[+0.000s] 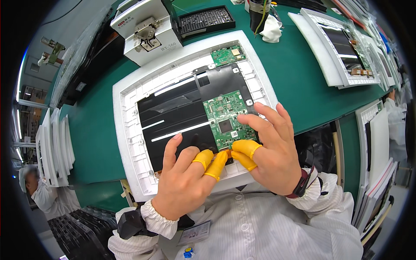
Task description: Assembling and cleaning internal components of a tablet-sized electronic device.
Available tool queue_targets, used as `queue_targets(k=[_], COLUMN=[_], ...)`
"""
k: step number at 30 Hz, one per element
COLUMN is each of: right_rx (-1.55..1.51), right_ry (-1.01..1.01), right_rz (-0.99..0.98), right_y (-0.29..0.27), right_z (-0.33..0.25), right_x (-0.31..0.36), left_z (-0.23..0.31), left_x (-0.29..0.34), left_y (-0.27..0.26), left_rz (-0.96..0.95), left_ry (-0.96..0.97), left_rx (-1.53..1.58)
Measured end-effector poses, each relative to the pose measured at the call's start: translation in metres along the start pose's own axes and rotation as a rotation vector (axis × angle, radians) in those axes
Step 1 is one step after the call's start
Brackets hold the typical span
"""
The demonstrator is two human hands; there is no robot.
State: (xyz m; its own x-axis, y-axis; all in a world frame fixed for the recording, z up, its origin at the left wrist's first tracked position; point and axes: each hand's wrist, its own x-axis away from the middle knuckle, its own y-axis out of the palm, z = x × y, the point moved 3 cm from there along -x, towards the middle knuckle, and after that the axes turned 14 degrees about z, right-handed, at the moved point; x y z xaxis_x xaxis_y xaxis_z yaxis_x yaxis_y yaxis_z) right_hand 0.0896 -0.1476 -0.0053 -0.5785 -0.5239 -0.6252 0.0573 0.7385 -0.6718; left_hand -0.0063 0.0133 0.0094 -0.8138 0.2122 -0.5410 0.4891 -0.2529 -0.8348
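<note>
A white plastic frame (130, 130) with a black panel (173, 108) in it lies on the bench before me. On the panel's right part sits a green circuit board (236, 102) with a dark square chip. My left hand (184, 186) has yellow finger cots on two fingers, pressed together at an orange ribbon cable (229, 160) by the board's near edge. My right hand (275, 158), also with two yellow cots, brings thumb and forefinger together beside the connector there; its other fingers reach over the board. The fingertips hide most of the cable and the connector.
A white machine (149, 37) with a metal fixture stands behind the frame, beside a black tray (206, 21) of small parts. Another framed panel (340, 47) lies at the far right. White panels (56, 147) stand stacked at left. A person (47, 195) works farther left.
</note>
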Motion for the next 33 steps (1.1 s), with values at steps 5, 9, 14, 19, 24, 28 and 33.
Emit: queue_targets(k=[5,9,14,19,24,28,33], right_rx=[-0.043,-0.079,-0.080,-0.036,-0.026,-0.013,-0.036], right_ry=[0.008,0.019,0.013,-0.030,-0.088,-0.111,-0.128], right_rz=[-0.006,-0.014,-0.058,-0.128,-0.196,-0.189,-0.206], right_y=[-0.0005,-0.0006,-0.0025,-0.0037,-0.0011,-0.0005,-0.0005], right_z=[0.0013,0.0026,0.0024,-0.0031,-0.0030,-0.0032,-0.0023], right_x=[0.0008,-0.0007,-0.0017,-0.0037,-0.0015,-0.0003,-0.0010], left_z=[0.0000,-0.0003,0.0006,-0.0004,0.0008,0.0010,0.0007], left_x=[0.0011,0.0013,0.0005,0.0025,0.0034,0.0038,0.0034], left_y=[-0.0001,-0.0001,-0.0010,-0.0014,0.0007,0.0003,-0.0005], left_rz=[0.005,0.027,0.050,0.050,0.088,0.088,0.098], left_ry=[0.006,0.016,0.019,0.031,0.024,0.022,0.025], left_rx=[-0.007,-0.015,-0.031,-0.024,-0.010,-0.020,-0.044])
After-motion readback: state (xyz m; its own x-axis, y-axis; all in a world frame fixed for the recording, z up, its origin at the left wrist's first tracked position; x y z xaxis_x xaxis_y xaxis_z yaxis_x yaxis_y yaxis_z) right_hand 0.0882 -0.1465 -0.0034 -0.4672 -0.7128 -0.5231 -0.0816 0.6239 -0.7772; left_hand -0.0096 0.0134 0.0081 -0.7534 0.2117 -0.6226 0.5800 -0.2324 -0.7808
